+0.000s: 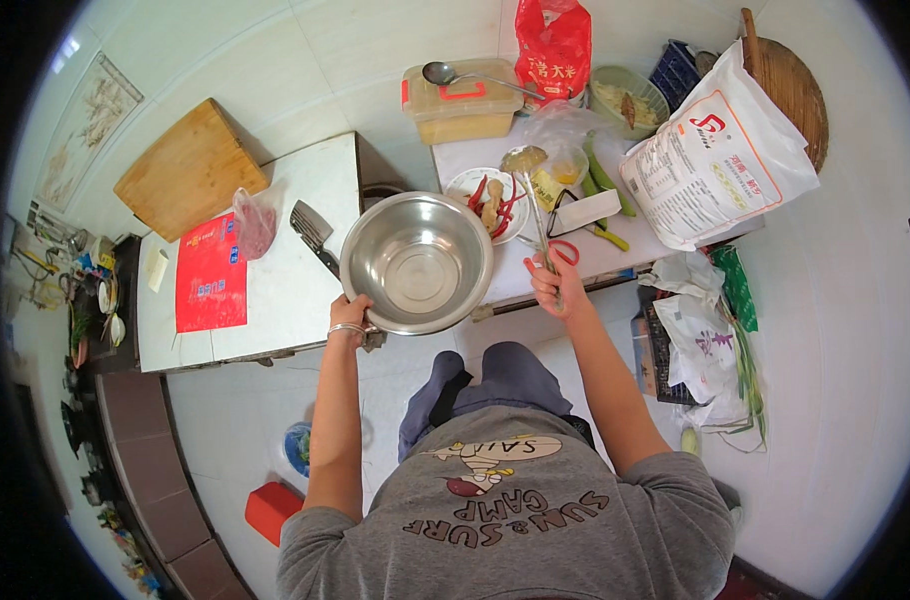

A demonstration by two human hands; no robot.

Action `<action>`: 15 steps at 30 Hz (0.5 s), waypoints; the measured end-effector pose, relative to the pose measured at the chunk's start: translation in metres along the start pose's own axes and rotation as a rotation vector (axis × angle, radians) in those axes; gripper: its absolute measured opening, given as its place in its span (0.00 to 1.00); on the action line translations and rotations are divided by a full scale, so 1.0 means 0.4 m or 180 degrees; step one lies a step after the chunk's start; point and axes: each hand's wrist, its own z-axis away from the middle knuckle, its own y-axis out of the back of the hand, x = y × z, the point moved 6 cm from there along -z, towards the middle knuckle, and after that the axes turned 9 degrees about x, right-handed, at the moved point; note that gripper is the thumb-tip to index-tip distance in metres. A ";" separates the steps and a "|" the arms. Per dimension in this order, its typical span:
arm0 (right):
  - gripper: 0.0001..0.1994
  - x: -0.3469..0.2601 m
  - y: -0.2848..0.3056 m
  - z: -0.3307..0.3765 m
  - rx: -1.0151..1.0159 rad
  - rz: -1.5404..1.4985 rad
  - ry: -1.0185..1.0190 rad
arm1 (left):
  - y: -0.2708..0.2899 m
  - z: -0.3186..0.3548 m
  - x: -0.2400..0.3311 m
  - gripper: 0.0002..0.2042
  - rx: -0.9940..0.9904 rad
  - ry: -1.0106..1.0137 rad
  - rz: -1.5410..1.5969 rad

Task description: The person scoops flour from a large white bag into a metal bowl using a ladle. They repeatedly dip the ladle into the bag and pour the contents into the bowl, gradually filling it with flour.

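While the right hand [559, 288] clasps a ladle [524, 161], the left [351, 314] grips a bowl [417, 266] — ahead, rightward.

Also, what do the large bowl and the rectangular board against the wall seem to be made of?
Bowl: probably stainless steel, smooth and shiny; its silvery surface shows bright reflections.
Board: looks like wood, perhaps bamboo, fairly matte; its face is warm yellow-brown with darker patches.

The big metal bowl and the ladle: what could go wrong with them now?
The metal bowl might tip or slip, because only the left hand grips it, at one side of its rim. The ladle in the right hand could bump the plate of red chilies, since it looks close by in this view.
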 end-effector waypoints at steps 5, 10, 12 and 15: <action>0.17 0.002 -0.047 0.086 0.0192 0.0505 0.0039 | -0.030 0.013 0.046 0.11 -0.0120 -0.0221 -0.0263; 0.15 0.009 -0.091 0.157 0.0364 0.1306 0.0291 | -0.050 0.037 0.083 0.11 -0.0232 -0.0395 -0.0310; 0.13 -0.012 -0.107 0.182 0.0829 0.2429 0.0838 | -0.061 0.047 0.103 0.11 -0.0290 -0.0444 -0.0384; 0.10 -0.046 -0.132 0.225 0.1216 0.4351 0.2545 | -0.082 0.053 0.121 0.12 -0.0517 -0.0498 -0.0384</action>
